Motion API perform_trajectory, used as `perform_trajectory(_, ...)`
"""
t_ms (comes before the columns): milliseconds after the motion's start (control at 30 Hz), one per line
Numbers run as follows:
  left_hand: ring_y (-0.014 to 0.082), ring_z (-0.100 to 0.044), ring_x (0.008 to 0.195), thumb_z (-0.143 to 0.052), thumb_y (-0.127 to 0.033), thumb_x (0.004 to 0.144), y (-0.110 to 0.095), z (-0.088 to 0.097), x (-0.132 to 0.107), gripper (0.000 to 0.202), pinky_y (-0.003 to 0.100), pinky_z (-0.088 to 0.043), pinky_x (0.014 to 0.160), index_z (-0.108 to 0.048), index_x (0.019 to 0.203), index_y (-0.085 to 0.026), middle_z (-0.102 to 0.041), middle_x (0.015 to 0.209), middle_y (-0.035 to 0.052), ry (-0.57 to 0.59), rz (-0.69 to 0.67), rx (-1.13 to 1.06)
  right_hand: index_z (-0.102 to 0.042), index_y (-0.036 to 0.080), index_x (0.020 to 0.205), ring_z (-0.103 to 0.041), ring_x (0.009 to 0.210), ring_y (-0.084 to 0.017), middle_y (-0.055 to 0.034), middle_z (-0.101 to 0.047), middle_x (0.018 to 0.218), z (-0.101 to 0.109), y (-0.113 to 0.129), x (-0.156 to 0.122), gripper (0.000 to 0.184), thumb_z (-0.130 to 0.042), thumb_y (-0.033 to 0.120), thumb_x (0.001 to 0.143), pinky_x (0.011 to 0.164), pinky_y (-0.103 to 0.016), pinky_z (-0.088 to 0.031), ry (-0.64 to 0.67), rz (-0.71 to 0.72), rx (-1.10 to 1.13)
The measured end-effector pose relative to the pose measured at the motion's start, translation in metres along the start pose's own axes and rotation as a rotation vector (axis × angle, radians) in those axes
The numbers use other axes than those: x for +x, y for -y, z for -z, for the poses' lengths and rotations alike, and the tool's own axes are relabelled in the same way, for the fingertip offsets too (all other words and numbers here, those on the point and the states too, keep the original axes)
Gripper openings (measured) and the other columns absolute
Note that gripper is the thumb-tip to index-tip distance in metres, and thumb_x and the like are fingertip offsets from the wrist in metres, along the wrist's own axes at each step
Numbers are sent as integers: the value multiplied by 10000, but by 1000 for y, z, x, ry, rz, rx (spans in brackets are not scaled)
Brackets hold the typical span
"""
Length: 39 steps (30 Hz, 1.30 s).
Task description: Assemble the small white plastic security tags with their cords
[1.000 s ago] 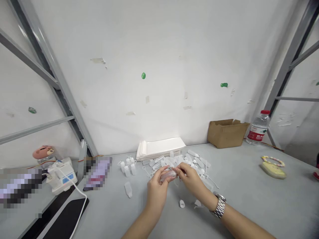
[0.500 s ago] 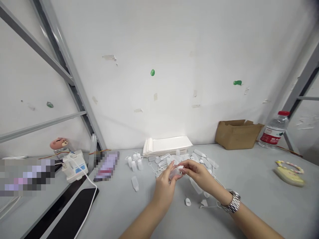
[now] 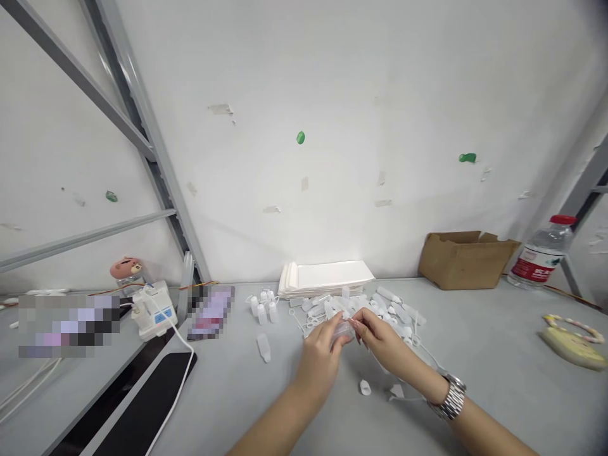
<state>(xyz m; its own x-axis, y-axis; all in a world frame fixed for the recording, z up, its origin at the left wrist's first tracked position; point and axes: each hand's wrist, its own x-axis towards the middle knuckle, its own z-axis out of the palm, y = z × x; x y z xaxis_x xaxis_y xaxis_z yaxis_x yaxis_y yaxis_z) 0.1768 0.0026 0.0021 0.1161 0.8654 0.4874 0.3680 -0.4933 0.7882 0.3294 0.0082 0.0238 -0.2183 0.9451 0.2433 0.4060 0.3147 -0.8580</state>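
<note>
My left hand [image 3: 319, 358] is closed around a small translucent plastic squeeze bottle [image 3: 342, 330], just in front of a heap of similar parts. At the bottle's right end, the fingers of my right hand [image 3: 380, 337] are pinched together; what sits between them is too small to make out. Behind my hands lies the pile of loose bottles and caps [image 3: 401, 311], some with loop tethers. Several capped bottles [image 3: 261, 313] stand upright in a group to the left. One uncapped bottle [image 3: 263, 348] lies flat nearer to me. A loose white cap [image 3: 365, 387] rests below my right hand.
A stack of white trays or boxes [image 3: 332, 275] lies against the wall. Rightward are an open cardboard box [image 3: 468, 263], a water bottle [image 3: 541, 256] and a yellow pouch [image 3: 572, 348]. Leftward are a blurred phone [image 3: 212, 313], a power strip [image 3: 154, 310] and a black pad [image 3: 147, 405].
The view has shifted slightly left, so things appear further right. My left hand keeps its hold on the squeeze bottle, while my right fingertips have drawn a little toward its right end.
</note>
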Motion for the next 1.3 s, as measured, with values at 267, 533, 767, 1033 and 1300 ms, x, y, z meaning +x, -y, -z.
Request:
perform_trajectory(267, 228, -604, 853, -509, -324, 792, -5, 6, 3, 236, 345, -473, 738, -636, 977, -252, -670, 916, 56, 105, 29, 161, -552, 215, 792, -494, 610, -151, 7, -543, 652, 8, 7, 2, 208, -472, 406, 823, 563, -272, -377, -2, 5, 21)
perform_trajectory(533, 180, -619, 763, -533, -241, 792, 1, 6, 4, 167, 296, -506, 675, -604, 942, -222, -657, 859, 39, 39, -126, 306, -542, 222, 843, -500, 656, -157, -5, -546, 718, 10, 5, -1, 151, -454, 344, 846, 594, -276, -390, 12, 96, -91)
perform_trajectory(767, 209, -607, 811, -477, -205, 829, 6, 9, 3, 169, 364, -511, 703, -583, 960, -194, -661, 848, 59, 46, -298, 428, -416, 202, 676, -412, 610, -142, 17, -446, 649, 0, 0, -2, 285, -327, 365, 892, 578, -269, -341, 49, 136, -241)
perform_trajectory(1033, 195, -618, 814, -472, -219, 834, 4, 12, 3, 185, 324, -515, 697, -567, 990, -191, -660, 856, 62, -30, -422, 515, -382, 192, 542, -381, 458, -99, 54, -379, 467, 0, 5, 1, 462, -308, 517, 862, 519, -244, -333, 108, -65, 74)
perform_trajectory(1300, 160, -614, 656, -511, -331, 791, -9, 13, 4, 199, 290, -498, 616, -615, 934, -239, -670, 859, 19, 45, -49, 342, -590, 200, 871, -553, 686, -137, -11, -597, 766, 13, 13, 1, 240, -488, 411, 823, 642, -262, -434, -73, 76, 101)
